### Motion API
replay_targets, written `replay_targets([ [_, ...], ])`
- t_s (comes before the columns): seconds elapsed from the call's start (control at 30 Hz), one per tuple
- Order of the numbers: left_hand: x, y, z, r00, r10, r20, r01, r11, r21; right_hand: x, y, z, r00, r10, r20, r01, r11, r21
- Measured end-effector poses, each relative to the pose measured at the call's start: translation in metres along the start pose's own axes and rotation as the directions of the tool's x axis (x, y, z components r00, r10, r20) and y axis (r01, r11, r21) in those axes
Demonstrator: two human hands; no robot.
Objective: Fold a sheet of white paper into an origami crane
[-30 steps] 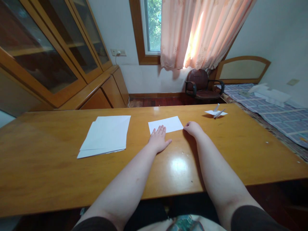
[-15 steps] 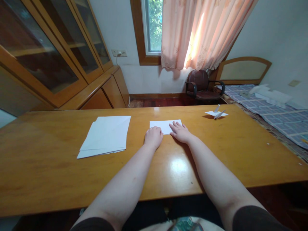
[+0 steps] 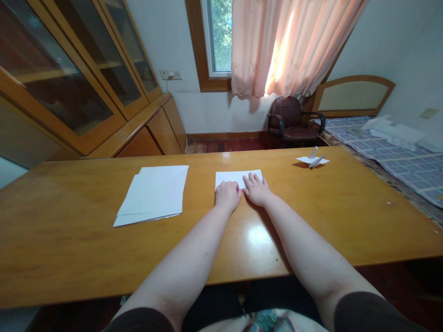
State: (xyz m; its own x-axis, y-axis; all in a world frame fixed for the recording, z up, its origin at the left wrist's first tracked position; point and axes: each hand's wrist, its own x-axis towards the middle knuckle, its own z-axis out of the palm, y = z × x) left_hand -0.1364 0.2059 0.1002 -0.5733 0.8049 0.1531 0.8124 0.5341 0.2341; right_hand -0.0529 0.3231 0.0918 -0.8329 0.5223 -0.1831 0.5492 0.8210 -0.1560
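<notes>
A white sheet of paper (image 3: 228, 176), folded into a long rectangle by its look, lies flat on the wooden table in front of me. My left hand (image 3: 228, 194) is curled into a loose fist, its knuckles and thumb side pressed on the sheet's near edge left of the middle. Nothing shows inside those fingers, and part of the near edge is hidden beneath them. Flat on the right part of the sheet rests my right hand (image 3: 256, 190), fingers spread. The two hands are close together, with a narrow gap between the thumbs.
A stack of white paper (image 3: 155, 189) lies on the table (image 3: 79, 253) to the left. At the far right of the tabletop stands a folded paper crane (image 3: 313, 160). Beyond the table are a glass-door cabinet (image 3: 104, 133), an armchair (image 3: 290, 120) and a bed (image 3: 380, 143).
My left hand has slid right along the sheet's near edge, closer to my right hand. The right hand stays flat on the paper. The view has shifted slightly.
</notes>
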Motion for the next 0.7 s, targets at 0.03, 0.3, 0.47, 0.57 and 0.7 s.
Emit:
replay_targets([
  [0.03,0.0,0.0,0.001,1.0,-0.013,-0.005,0.013,1.0,-0.002,0.0,0.0,0.0,1.0,-0.001,-0.002,0.001,1.0,0.002],
  [0.3,0.001,-0.011,-0.002,0.995,-0.089,0.037,0.09,0.996,-0.008,0.001,0.006,-0.001,1.0,-0.019,0.01,0.019,1.0,0.015],
  [0.47,0.0,-0.018,-0.008,0.991,-0.116,0.073,0.115,0.993,0.009,0.001,0.011,-0.001,0.999,-0.04,0.013,0.04,0.999,0.029],
  [0.57,0.001,-0.022,-0.012,0.986,-0.136,0.101,0.136,0.991,0.01,0.001,0.012,-0.002,0.999,-0.044,0.015,0.044,0.998,0.037],
  [0.7,0.004,-0.034,-0.016,0.979,-0.161,0.129,0.162,0.987,0.0,0.001,0.012,-0.002,0.999,-0.044,0.015,0.044,0.998,0.05],
])
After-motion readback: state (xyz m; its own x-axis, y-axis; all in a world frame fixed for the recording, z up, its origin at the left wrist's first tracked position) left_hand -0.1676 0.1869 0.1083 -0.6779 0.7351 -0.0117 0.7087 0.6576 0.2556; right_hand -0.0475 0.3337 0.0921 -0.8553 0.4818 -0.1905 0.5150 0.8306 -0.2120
